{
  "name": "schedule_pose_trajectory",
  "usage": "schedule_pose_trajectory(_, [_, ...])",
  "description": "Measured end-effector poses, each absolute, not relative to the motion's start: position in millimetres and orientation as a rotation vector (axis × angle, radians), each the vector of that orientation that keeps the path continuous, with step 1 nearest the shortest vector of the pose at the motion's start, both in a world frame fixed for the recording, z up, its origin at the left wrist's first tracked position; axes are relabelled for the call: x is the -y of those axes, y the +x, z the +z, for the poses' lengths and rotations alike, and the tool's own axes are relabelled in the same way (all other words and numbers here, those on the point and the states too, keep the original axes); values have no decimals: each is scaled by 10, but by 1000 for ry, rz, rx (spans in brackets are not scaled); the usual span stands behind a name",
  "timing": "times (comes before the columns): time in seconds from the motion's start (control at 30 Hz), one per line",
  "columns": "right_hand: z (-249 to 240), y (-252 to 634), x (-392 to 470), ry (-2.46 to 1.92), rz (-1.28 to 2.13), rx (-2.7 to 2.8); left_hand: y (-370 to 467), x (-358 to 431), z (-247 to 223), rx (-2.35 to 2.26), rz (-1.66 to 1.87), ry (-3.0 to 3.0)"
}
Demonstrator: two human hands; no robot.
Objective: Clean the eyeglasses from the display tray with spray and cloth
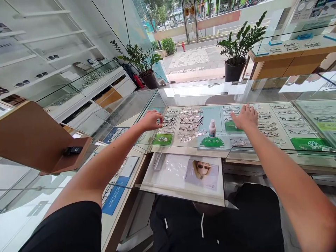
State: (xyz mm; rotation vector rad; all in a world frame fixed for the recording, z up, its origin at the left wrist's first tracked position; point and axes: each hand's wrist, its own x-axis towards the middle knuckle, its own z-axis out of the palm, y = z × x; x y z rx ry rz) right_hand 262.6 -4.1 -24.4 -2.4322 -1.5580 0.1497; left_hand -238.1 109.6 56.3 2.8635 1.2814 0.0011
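My left hand [152, 120] is at the left part of the glass display counter [189, 91], its fingers loosely bent with a gap to the thumb and nothing visible between them. Rows of eyeglasses [191, 119] lie close to its right. My right hand [246, 117] is palm down over the counter, fingers spread, above more eyeglasses [267, 124]. Between the hands stands a small white-capped bottle [212, 128]. In front of my body an open drawer [183, 194] holds a printed sheet or cloth [202, 174] and clear plastic packets [174, 164].
A brown stand [36, 136] with a small black device [72, 150] is at the left. Glass edges run along both counters. Potted plants [235, 66] stand by the front window, and wall shelves [52, 35] hold sunglasses.
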Motion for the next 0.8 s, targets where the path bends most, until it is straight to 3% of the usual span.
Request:
schedule_pose_trajectory(0.3, [-199, 2605, 53, -2438, 162, 1548, -2089, -691, 811, -1358, 185, 2961])
schedule_pose_trajectory(0.43, [-224, 2627, 44, -2426, 164, 1551, -1521, -121, 898, -1085, 227, 3023])
schedule_pose_trajectory(0.57, [-238, 2648, 32, -2408, 160, 1548, -1102, 191, 809, -971, 147, 3016])
schedule_pose_trajectory(0.8, [-194, 2609, 47, -2433, 165, 1534, -1022, 82, 638, -1073, 79, 2969])
